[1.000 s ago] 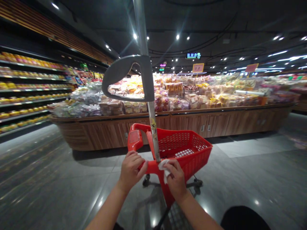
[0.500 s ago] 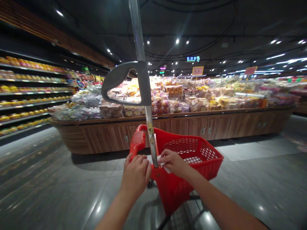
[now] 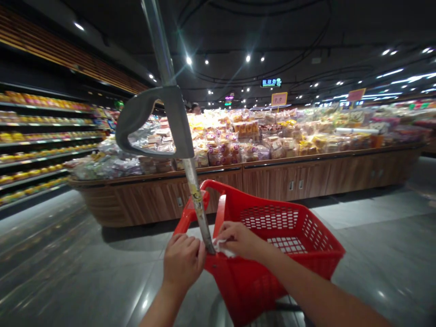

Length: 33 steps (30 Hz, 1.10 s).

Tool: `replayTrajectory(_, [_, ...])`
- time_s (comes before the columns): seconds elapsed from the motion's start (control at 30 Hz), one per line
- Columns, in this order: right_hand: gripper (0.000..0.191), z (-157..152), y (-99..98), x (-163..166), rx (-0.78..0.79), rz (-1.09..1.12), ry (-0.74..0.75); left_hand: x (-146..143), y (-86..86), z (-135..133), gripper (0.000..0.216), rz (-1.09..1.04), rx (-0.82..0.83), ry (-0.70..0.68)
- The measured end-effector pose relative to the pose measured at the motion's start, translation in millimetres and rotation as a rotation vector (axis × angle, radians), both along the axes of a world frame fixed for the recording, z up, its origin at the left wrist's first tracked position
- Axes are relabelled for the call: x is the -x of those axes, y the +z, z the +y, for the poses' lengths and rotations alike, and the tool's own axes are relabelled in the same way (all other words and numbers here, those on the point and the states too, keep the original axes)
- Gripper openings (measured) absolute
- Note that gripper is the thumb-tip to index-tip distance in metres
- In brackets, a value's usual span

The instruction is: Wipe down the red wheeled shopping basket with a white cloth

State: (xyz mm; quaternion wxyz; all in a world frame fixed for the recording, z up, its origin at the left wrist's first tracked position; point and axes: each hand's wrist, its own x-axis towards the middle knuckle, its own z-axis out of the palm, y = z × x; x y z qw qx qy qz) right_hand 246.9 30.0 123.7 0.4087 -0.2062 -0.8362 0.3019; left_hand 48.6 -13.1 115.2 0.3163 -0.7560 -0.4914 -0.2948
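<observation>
A red plastic shopping cart (image 3: 293, 268) with a perforated basket stands before me. My left hand (image 3: 184, 261) is wrapped round the near end of the cart's red handle (image 3: 183, 222). In my right hand (image 3: 240, 240) is a crumpled white wipe (image 3: 225, 249), pinched and pressed on the cart's rim beside a metal pole (image 3: 200, 209). The pole leans up between my hands, scuffed with yellow and brown marks low down. It bears a grey plastic looped grip (image 3: 179, 122). Its lower end sits close to the fingers of my left hand.
Behind the cart runs a long wooden display counter (image 3: 272, 177) heaped with bagged snacks (image 3: 221, 141). Shelves of jars and packets (image 3: 44, 136) line the left. Grey tiled floor (image 3: 381, 254) surrounds the cart. A person's head (image 3: 195, 109) shows faintly beyond the counter.
The cart looks larger and nearer, its basket further right and lower. The pole and its grip have shifted left and tilt more. Both hands have moved slightly left and down, the wipe still in the right.
</observation>
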Motion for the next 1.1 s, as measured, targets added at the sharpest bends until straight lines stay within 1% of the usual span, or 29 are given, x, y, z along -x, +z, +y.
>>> replayTrajectory(0.13, [0.014, 5.1, -14.3, -10.8, 0.013, -0.107, 0.078, 1.5, -1.3, 2.1, 0.033, 0.007, -0.034, -0.003])
replayTrajectory(0.23, [0.014, 10.0, -17.4, -13.4, 0.07, -0.144, 0.134, 0.6, -2.3, 2.4, 0.034, -0.004, -0.072, 0.002])
replayTrajectory(0.37, [0.016, 9.1, -15.4, 13.6, 0.124, -0.011, 0.067, 0.1, -2.0, 3.9, 0.034, -0.016, -0.101, 0.006])
replayTrajectory(0.43, [0.017, 8.6, -12.6, 21.9, 0.115, -0.001, 0.063, 0.1, -1.9, 4.6, 0.034, -0.012, -0.105, 0.003])
replayTrajectory(0.5, [0.014, 10.6, -8.8, 16.9, 0.102, -0.064, 0.117, -0.3, -2.1, 4.8, 0.033, -0.016, -0.108, 0.002])
replayTrajectory(0.57, [0.01, 15.5, -5.4, 3.2, 0.097, -0.145, 0.193, -1.2, -2.4, 4.5, 0.033, -0.026, -0.111, 0.0])
replayTrajectory(0.6, [0.009, 18.7, -4.2, -3.6, 0.093, -0.165, 0.205, -1.8, -2.5, 4.5, 0.033, -0.032, -0.114, -0.001])
replayTrajectory(0.63, [0.01, 22.2, -3.7, -8.8, 0.084, -0.16, 0.186, -2.4, -2.5, 4.6, 0.033, -0.04, -0.121, -0.003])
replayTrajectory(0.73, [0.015, 32.6, -7.0, -9.2, -0.007, -0.07, 0.024, -3.0, -2.1, 5.5, 0.033, -0.052, -0.138, -0.007])
replayTrajectory(0.77, [0.018, 36.3, -9.4, -5.3, -0.062, -0.069, 0.004, -2.8, -2.0, 6.0, 0.033, -0.051, -0.136, -0.004])
replayTrajectory(0.87, [0.028, 49.4, -17.7, 8.7, -0.263, -0.213, 0.083, -1.8, -1.8, 6.9, 0.034, -0.038, -0.118, 0.004])
replayTrajectory(0.9, [0.028, 54.0, -19.7, 12.0, -0.322, -0.269, 0.091, -1.5, -1.7, 7.1, 0.034, -0.034, -0.115, 0.005])
replayTrajectory(0.93, [0.028, 58.1, -21.0, 14.1, -0.365, -0.308, 0.069, -1.3, -1.6, 7.1, 0.034, -0.031, -0.112, 0.004])
replayTrajectory(1.0, [0.025, 63.1, -21.3, 15.5, -0.408, -0.34, -0.021, -1.2, -1.4, 6.8, 0.034, -0.028, -0.114, 0.001])
replayTrajectory(1.03, [0.025, 63.2, -20.6, 15.2, -0.413, -0.346, -0.043, -1.2, -1.4, 6.6, 0.033, -0.028, -0.116, 0.0])
replayTrajectory(1.07, [0.026, 62.0, -19.6, 14.7, -0.413, -0.351, -0.033, -1.2, -1.5, 6.4, 0.033, -0.031, -0.12, -0.003])
replayTrajectory(1.1, [0.029, 59.7, -18.6, 14.1, -0.41, -0.36, 0.008, -1.0, -1.8, 6.2, 0.032, -0.033, -0.126, -0.008])
